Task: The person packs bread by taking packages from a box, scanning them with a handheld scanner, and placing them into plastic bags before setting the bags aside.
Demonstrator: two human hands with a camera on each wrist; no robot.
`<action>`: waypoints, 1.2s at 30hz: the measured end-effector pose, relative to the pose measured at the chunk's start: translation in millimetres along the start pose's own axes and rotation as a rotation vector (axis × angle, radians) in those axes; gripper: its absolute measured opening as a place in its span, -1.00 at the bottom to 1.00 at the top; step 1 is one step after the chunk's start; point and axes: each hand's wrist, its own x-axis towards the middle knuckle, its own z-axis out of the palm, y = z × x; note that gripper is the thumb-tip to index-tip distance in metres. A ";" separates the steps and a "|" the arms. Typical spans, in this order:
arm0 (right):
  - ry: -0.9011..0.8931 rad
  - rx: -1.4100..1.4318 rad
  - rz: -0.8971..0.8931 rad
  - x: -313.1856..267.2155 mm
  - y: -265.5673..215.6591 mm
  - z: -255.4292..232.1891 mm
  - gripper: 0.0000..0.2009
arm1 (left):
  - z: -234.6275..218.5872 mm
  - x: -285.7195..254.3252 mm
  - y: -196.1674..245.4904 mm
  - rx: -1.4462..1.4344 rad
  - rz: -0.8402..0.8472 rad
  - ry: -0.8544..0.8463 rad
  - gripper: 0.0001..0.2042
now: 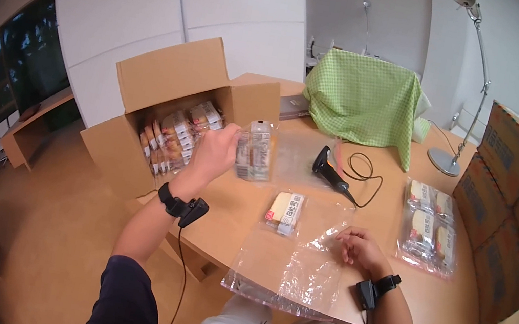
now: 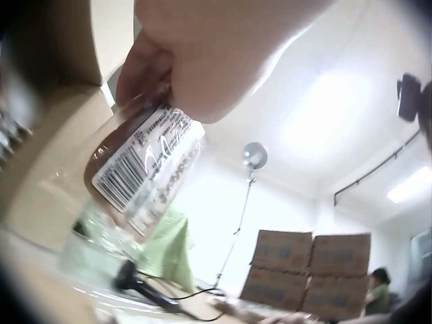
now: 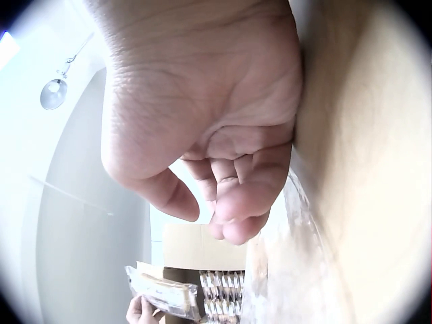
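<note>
In the head view, my left hand (image 1: 213, 152) holds up a clear-wrapped bread pack (image 1: 257, 153) by its edge, just right of the open carton (image 1: 170, 78). The left wrist view shows that pack's white label with a barcode (image 2: 120, 178), thumb and fingers pinching its top. My right hand (image 1: 361, 249) rests loosely curled at the right side of a flat clear plastic bag (image 1: 297, 264); nothing is held in it. On the bag's upper part lies one sliced-bread pack (image 1: 284, 212) with a white and red label.
A black barcode scanner (image 1: 333, 170) lies with its cable behind the bag. Further right sits a bagged group of bread packs (image 1: 429, 225), beside stacked brown boxes (image 1: 505, 210). A green checked cloth (image 1: 366, 97) and a desk lamp (image 1: 443, 161) stand at the back.
</note>
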 end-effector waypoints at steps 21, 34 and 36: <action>0.099 -0.026 -0.003 10.2 16.1 -2.0 -0.76 | 172.1 -52.9 77.8 -2.033 -0.616 -0.966 -0.62; -0.070 -0.327 -0.158 27.4 -51.9 17.7 -0.70 | 170.7 -52.1 53.3 -1.983 -0.717 -0.709 -0.62; 0.020 -0.507 -0.263 53.4 -59.1 14.2 -0.69 | 181.6 -52.0 39.7 -2.074 -0.903 -0.424 -0.65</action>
